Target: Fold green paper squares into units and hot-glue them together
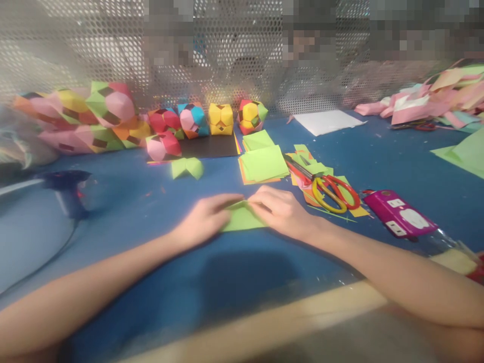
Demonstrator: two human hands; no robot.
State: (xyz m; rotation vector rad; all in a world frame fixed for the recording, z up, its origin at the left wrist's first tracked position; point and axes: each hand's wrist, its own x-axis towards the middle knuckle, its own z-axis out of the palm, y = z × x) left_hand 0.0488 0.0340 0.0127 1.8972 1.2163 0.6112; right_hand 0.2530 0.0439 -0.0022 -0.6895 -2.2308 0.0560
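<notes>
A green sheet of paper (242, 218) lies on the blue table between my two hands. My left hand (206, 218) grips its left side, the fingers reaching along the far edge and the thumb on top. At the upper right of the sheet, my right hand (278, 206) pinches the far edge between thumb and curled fingers. Just beyond sits a stack of green paper squares (262, 164), with orange ones under it. A folded green paper piece (187, 168) rests farther left.
Scissors (328, 191) with yellow and red handles lie on paper scraps. To their right is a purple pouch (401, 214). A dark blue glue gun (70, 189) with a cord stands at left. Colourful folded paper balls (192, 121) line the back, near a white sheet (327, 122) and pink strips (416, 103).
</notes>
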